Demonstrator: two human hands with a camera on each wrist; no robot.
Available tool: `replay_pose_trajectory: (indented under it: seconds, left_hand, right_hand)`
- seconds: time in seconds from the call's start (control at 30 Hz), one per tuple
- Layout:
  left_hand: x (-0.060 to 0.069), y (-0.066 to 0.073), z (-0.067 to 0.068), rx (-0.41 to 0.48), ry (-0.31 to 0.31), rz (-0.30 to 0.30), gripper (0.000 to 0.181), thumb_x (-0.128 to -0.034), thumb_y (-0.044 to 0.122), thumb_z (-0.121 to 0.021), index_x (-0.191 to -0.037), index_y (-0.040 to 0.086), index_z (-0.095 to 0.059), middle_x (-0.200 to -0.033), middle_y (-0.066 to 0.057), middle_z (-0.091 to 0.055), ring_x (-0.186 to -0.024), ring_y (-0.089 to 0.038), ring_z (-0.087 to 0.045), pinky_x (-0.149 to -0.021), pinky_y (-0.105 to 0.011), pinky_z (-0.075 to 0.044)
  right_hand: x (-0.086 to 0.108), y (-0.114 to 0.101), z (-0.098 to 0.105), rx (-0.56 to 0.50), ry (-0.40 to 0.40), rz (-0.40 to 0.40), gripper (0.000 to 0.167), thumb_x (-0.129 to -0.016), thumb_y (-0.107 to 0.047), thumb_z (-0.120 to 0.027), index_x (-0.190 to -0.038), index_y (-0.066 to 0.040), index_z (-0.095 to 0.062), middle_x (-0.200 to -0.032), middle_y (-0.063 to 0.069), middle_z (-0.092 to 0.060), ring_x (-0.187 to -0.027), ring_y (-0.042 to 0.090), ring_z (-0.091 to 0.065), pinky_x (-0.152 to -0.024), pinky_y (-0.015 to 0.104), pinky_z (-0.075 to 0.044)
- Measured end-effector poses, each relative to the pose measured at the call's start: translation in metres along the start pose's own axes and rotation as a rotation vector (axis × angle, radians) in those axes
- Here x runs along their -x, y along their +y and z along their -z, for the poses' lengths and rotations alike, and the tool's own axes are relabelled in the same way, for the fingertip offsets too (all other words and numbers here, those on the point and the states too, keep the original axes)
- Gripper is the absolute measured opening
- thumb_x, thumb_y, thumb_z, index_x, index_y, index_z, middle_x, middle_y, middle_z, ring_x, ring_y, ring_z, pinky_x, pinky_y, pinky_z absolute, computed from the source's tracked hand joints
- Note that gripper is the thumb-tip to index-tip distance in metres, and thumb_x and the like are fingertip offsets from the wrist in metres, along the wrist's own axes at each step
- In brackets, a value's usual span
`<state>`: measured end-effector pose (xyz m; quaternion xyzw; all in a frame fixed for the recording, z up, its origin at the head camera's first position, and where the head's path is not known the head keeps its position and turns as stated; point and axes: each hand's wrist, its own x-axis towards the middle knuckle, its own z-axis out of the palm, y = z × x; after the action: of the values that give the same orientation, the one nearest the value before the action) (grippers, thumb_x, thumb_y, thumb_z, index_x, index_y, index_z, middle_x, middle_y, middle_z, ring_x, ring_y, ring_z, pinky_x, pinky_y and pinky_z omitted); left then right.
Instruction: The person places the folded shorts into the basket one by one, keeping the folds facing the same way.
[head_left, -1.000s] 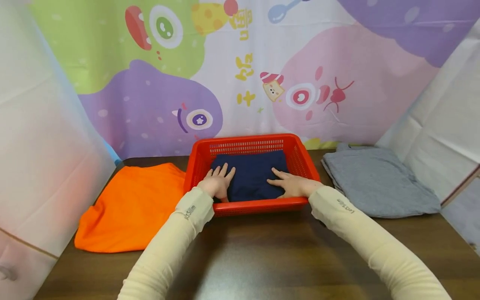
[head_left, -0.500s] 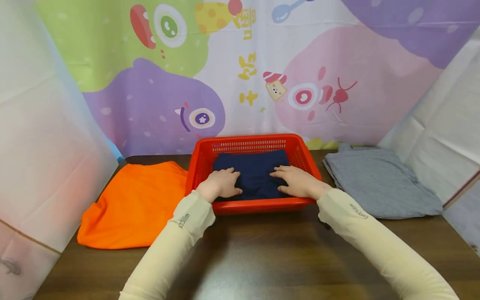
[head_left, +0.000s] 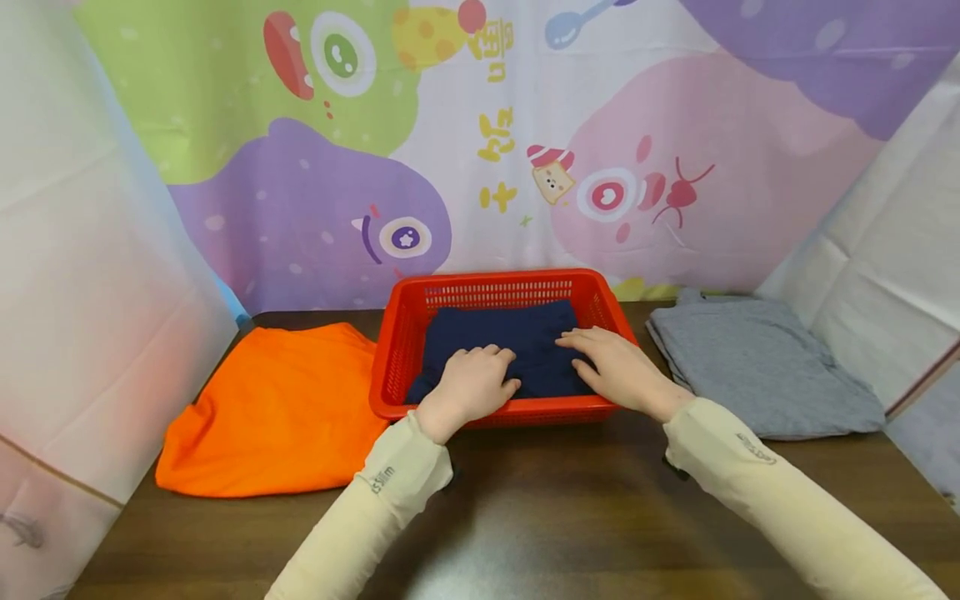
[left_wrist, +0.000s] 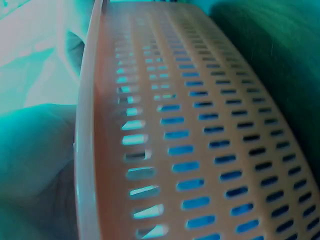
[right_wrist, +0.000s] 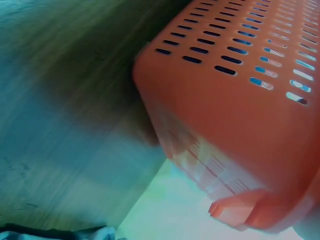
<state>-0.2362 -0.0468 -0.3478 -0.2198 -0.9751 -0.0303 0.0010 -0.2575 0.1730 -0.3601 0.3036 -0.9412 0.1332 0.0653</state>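
A folded navy cloth [head_left: 491, 329] lies flat inside a red perforated basket [head_left: 558, 406] in the head view. My left hand [head_left: 474, 382] is over the basket's front rim, fingers loosely bent above the cloth. Whether its fingertips touch the cloth cannot be told. Over the front right corner, my right hand [head_left: 618, 367] reaches in with relaxed, spread fingers and grips nothing. The left wrist view is filled by the slotted basket wall [left_wrist: 200, 130], in odd colours. The basket's outer corner [right_wrist: 215, 105] shows in the right wrist view.
An orange cloth [head_left: 277, 408] lies left of the basket on the brown wooden table [head_left: 540, 517]. To the right is a folded grey cloth [head_left: 757, 367]. A cartoon-printed curtain [head_left: 360, 192] hangs close behind, with white panels at both sides.
My hands lay spread on the navy cloth and have lifted toward the front rim. The left has moved right and nearer me; the right has moved right. The cloth stays in the basket.
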Motion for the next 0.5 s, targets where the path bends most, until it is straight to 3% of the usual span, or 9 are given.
replay_pose_trajectory:
  seconds: [0.13, 0.33, 0.5]
  left_hand:
    - [0.002, 0.008, -0.004, 0.036, 0.112, -0.001, 0.036, -0.0887, 0.034, -0.055, -0.119, 0.014, -0.059, -0.114, -0.002, -0.062, -0.099, -0.021, -0.059, -0.087, -0.039, -0.046]
    - [0.005, 0.027, -0.013, 0.165, 0.317, -0.047, 0.023, -0.0870, 0.026, -0.058, -0.105, 0.015, -0.066, -0.097, 0.000, -0.066, -0.082, -0.016, -0.063, -0.074, -0.032, -0.050]
    - [0.010, 0.043, -0.020, 0.251, 0.467, -0.069, 0.018, -0.0864, 0.022, -0.058, -0.101, 0.016, -0.066, -0.094, 0.001, -0.066, -0.078, -0.014, -0.061, -0.070, -0.028, -0.050]
  right_hand:
    - [0.009, 0.002, 0.000, -0.008, 0.071, 0.021, 0.036, -0.088, -0.017, -0.057, -0.123, -0.011, -0.056, -0.126, 0.008, -0.055, -0.121, 0.027, -0.046, -0.103, 0.047, -0.033]
    - [0.025, 0.007, -0.002, -0.072, 0.192, 0.040, 0.030, -0.087, -0.015, -0.058, -0.117, -0.013, -0.061, -0.123, 0.007, -0.057, -0.117, 0.025, -0.048, -0.100, 0.045, -0.036]
    - [0.038, 0.010, -0.002, -0.097, 0.276, 0.056, 0.032, -0.087, -0.014, -0.059, -0.119, -0.012, -0.061, -0.124, 0.007, -0.056, -0.117, 0.025, -0.047, -0.101, 0.048, -0.033]
